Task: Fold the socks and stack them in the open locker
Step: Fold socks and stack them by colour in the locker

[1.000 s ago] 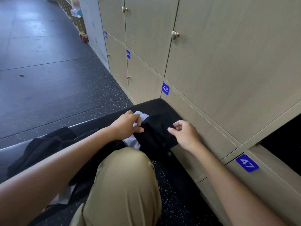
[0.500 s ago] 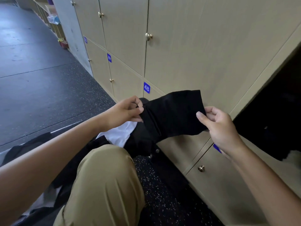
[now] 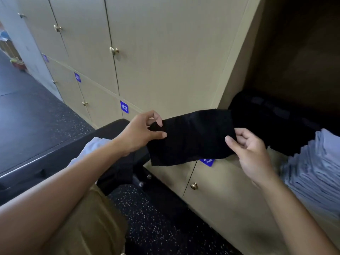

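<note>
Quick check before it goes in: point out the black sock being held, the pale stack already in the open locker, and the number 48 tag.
black sock (image 3: 191, 137): head view, middle of the folded cloth between the hands.
pale stack (image 3: 312, 173): head view, layered front edge, in the locker.
number 48 tag (image 3: 124, 107): head view, centre of the blue plate.

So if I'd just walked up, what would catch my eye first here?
Probably the folded black sock stretched in mid-air at the centre, pinched at one end by the left hand and at the other by the right hand. Just behind it on the right gapes the dark open locker, with a pile of pale blue folded cloth at its lower right.
</note>
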A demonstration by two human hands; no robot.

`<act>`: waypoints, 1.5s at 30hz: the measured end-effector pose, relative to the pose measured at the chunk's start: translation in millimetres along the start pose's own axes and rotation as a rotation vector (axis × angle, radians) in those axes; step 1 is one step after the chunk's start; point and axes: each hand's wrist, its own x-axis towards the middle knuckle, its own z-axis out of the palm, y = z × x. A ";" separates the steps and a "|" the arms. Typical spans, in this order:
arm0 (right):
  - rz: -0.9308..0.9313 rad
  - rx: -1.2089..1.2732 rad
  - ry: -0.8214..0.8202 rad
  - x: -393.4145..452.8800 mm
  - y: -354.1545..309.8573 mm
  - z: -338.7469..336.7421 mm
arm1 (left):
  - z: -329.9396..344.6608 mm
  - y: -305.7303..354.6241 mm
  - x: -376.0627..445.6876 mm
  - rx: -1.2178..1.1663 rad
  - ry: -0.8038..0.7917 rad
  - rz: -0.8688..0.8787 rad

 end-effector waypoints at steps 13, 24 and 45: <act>0.017 -0.119 -0.012 -14.7 -6.2 -37.3 | 34.2 3.7 12.4 -0.313 -0.030 -0.098; -0.173 0.009 0.102 -18.2 -11.5 -54.4 | 36.7 4.3 14.9 -0.708 -0.220 -0.264; -0.131 0.112 -0.126 -19.1 -13.5 -63.0 | 94.0 87.9 -3.7 -0.377 -0.437 0.349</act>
